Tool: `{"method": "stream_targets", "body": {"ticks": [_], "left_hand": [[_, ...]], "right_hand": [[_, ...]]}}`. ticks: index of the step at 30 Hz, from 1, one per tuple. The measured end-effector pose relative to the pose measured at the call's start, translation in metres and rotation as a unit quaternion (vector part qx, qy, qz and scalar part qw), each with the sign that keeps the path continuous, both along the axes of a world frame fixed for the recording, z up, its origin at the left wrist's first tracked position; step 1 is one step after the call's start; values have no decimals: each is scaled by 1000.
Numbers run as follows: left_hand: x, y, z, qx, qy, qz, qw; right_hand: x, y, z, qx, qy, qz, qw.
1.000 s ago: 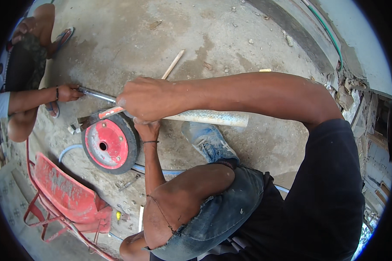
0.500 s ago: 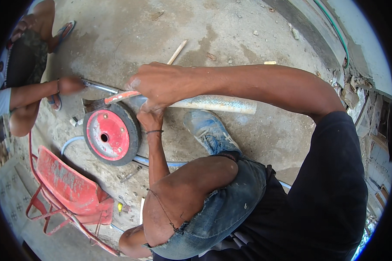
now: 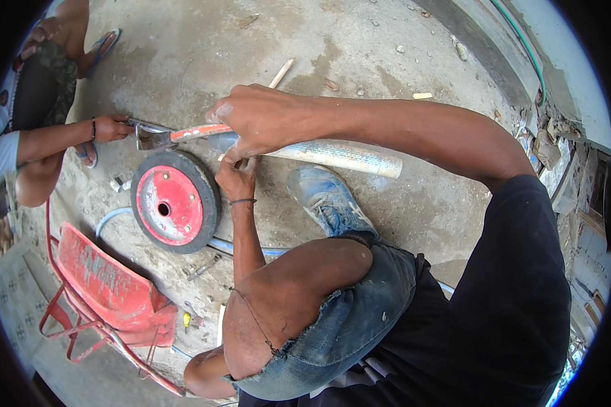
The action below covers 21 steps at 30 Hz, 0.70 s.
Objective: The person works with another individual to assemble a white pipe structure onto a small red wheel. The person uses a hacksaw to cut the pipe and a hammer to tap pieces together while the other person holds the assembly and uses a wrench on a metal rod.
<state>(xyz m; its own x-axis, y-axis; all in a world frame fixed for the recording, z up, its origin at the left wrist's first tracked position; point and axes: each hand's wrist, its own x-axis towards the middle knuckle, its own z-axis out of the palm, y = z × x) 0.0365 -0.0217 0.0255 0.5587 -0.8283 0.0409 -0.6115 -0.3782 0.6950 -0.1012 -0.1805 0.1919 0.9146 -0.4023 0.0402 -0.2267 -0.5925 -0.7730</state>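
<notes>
My right hand (image 3: 254,119) is closed round the worn orange handle of a hatchet (image 3: 200,132), whose broad dark metal head points left, above the wheel. Just below it, my left hand (image 3: 237,178) is closed, its fingers curled; what they hold is hidden. A pale wooden stick (image 3: 282,72) shows beyond my right wrist, its lower part covered. Under my right forearm lies a whitish plastic pipe (image 3: 339,158). At the left, a co-worker's hand (image 3: 112,128) grips a silver metal bar (image 3: 146,126) close to the hatchet head.
A red-hubbed wheel with a black tyre (image 3: 170,203) lies left of my left forearm. Farther left is a red wheelbarrow (image 3: 108,278). A blue hose (image 3: 268,251) crosses the concrete behind my arm. My shoe (image 3: 329,200) is beside the pipe. A yellow-handled tool (image 3: 187,319) lies near the wheelbarrow.
My right hand and the hatchet have risen, so its head sits higher, clear of the wheel's rim. The co-worker's hand, blurred before, now shows sharply on the bar.
</notes>
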Motion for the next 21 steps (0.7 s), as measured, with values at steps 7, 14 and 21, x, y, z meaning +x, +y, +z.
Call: {"method": "stream_targets", "body": {"ticks": [7, 14, 21], "left_hand": [[0, -1, 2, 17, 6, -14, 1000], [0, 1, -4, -10, 10, -17, 1000], [3, 1, -5, -17, -21, -36, 999]], "right_hand": [[-1, -10, 7, -11, -29, -27, 999], [-3, -4, 3, 11, 6, -16, 1000], [-8, -2, 0, 10, 33, -25, 999]]}}
